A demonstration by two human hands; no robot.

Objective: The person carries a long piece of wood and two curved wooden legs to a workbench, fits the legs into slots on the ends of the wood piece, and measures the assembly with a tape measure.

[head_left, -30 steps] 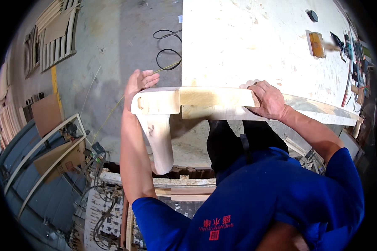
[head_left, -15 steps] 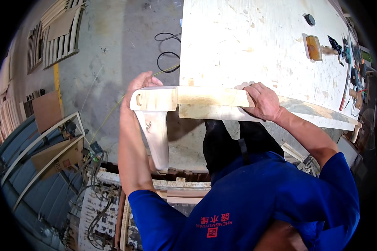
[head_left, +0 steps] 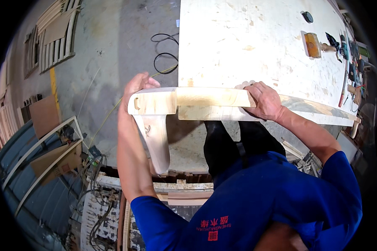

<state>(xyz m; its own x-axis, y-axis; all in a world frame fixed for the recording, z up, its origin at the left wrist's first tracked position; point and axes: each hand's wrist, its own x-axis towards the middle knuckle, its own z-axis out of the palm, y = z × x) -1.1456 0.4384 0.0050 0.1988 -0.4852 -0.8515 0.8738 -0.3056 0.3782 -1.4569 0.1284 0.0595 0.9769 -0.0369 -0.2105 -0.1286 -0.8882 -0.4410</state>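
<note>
Across the near left corner of the workbench lies a pale wooden rail [head_left: 211, 97]. At its left end, past the bench edge, is a rounded wooden end block [head_left: 155, 103] with a slot, and a tapered wooden leg [head_left: 157, 144] hangs from it. My left hand [head_left: 137, 83] is wrapped round the far side of the block, its fingers partly hidden, with the forearm alongside the leg. My right hand [head_left: 264, 101] is closed round the rail's right end, over the bench's near edge. Another curved wooden piece [head_left: 314, 105] runs along that edge to the right.
On the pale workbench [head_left: 238, 50] are an amber-headed mallet [head_left: 313, 45], a round black object [head_left: 307, 17] and several tools along the right side. A black cable [head_left: 165, 62] loops on the floor. Slatted wooden frames [head_left: 58, 42] and a cardboard box [head_left: 56, 161] are at left.
Both hands keep the same hold on the wooden piece. The view has shifted slightly, and the hanging leg's lower end appears a little lower.
</note>
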